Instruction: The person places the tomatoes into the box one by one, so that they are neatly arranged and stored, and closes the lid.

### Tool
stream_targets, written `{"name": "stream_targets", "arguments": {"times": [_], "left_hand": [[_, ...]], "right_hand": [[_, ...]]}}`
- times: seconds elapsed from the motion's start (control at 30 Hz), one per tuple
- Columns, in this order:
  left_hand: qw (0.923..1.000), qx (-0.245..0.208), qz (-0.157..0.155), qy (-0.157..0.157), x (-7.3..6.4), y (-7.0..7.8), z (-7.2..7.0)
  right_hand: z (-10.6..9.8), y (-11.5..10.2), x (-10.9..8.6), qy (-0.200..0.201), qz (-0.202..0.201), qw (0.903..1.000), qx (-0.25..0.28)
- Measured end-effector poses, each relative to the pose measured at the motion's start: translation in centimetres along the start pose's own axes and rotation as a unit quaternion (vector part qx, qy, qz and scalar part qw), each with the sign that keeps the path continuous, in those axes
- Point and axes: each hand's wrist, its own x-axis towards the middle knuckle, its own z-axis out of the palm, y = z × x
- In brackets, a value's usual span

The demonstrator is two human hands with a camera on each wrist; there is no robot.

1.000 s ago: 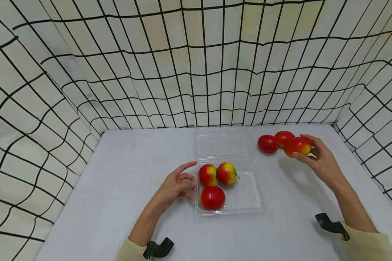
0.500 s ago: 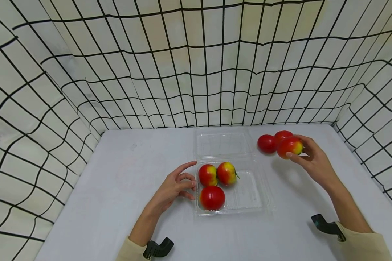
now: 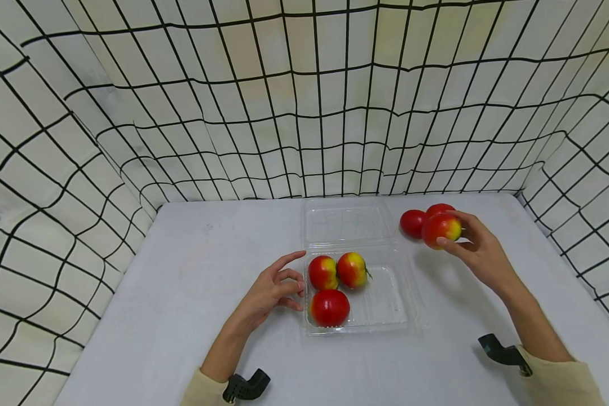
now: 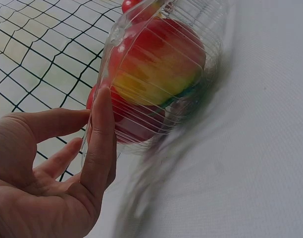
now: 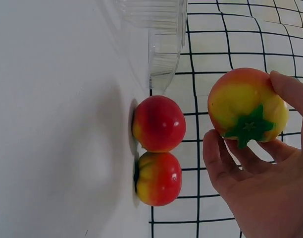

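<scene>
My right hand [image 3: 479,248] holds a red and yellow tomato [image 3: 440,230] in the air at the right. Its green star-shaped calyx [image 5: 250,126] faces the right wrist camera. On the table just beyond lie a red tomato [image 3: 413,224] and a second tomato [image 3: 440,208], partly covered by the held one in the head view. My left hand [image 3: 271,290] pinches the left rim of a clear plastic container [image 3: 393,299], with one finger [image 4: 99,148] against its outer wall. Inside the container's left part are three tomatoes [image 3: 330,308], one at the front and two behind.
The container's clear lid [image 3: 349,224] lies folded open toward the back. Black wire mesh [image 3: 330,113] stands along the back and both sides of the white table [image 3: 182,293]. A dark wrist camera mount [image 3: 502,349] sticks out from the right sleeve.
My right hand has moved left with the tomato, in front of the two tomatoes on the table. The left hand and the container have stayed still.
</scene>
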Motion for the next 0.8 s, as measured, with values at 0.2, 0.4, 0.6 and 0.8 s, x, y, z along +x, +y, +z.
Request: {"name": "stream_targets", "arguments": {"times": [0.2,0.4,0.6,0.8], "left_hand": [[1.0000,-0.001,0.000,0.000,0.0,0.0,0.0],[1.0000,-0.002,0.000,0.002,0.1,-0.1,-0.1],[1.0000,0.001,-0.002,0.003,0.2,-0.4,-0.2],[1.0000,0.000,-0.001,0.003,0.2,-0.5,-0.2]], "right_hand": [[0.4,-0.7,0.0,-0.008,-0.005,0.9999,0.010],[1.0,-1.4,-0.2,-0.020,-0.003,0.9997,0.011],[1.7,-2.0,-0.3,-0.025,-0.004,0.9995,0.019],[2.3,-2.4,-0.3,-0.027,-0.010,0.9993,0.023]]}}
